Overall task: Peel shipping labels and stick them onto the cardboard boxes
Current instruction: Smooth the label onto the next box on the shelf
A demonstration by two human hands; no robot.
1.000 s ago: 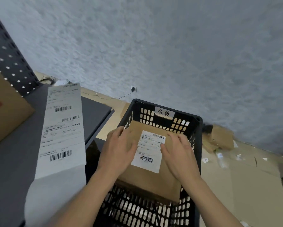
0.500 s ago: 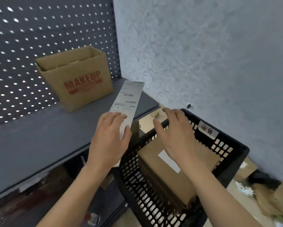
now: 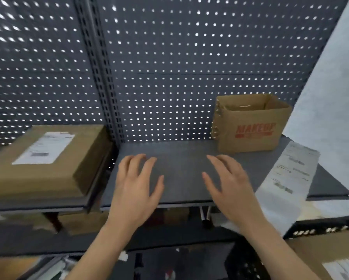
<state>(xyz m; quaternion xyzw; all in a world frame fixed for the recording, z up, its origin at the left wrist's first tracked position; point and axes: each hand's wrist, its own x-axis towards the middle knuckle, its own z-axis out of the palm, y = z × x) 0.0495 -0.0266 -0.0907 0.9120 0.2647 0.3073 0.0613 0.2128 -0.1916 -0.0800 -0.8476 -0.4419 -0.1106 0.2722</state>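
Over the grey shelf (image 3: 179, 174), the left hand (image 3: 135, 190) and right hand (image 3: 230, 188) spread their fingers, holding nothing. A labelled cardboard box (image 3: 48, 158) sits at left; the label strip (image 3: 291, 172) drapes over the shelf's right edge, near an open MAKEUP box (image 3: 250, 126).

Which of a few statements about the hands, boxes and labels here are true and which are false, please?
1. The left hand and right hand hold nothing. True.
2. The MAKEUP box is sealed. False: its top is open.
3. The closed box bears a label on top. True.
4. The label strip lies left of both hands. False: it lies to their right, on the shelf.
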